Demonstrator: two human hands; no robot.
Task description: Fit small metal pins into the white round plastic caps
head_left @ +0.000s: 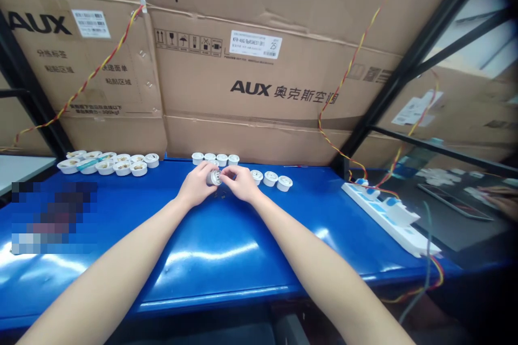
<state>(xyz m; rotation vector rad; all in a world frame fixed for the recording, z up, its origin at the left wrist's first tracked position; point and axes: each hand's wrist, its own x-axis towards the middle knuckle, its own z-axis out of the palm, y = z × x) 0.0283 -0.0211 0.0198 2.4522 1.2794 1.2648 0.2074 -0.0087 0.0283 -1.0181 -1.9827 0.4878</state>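
Observation:
My left hand is closed around a small white round plastic part, tilted so that its open face, with small metal-looking pieces inside, turns to the right. The fingertips of my right hand are pinched together at that face; whatever is between them is too small to make out. On the blue tabletop just below the hands lie a few tiny dark pieces. Close beyond my right hand, white round parts stand in a short row. More of the same kind, white round parts, line up behind my left hand.
Several white cups with small contents sit at the back left, a teal strip across them. A white power strip with plugs lies at the right. Cardboard boxes wall the back; twisted red-yellow wires hang down. Another person's hand shows far right.

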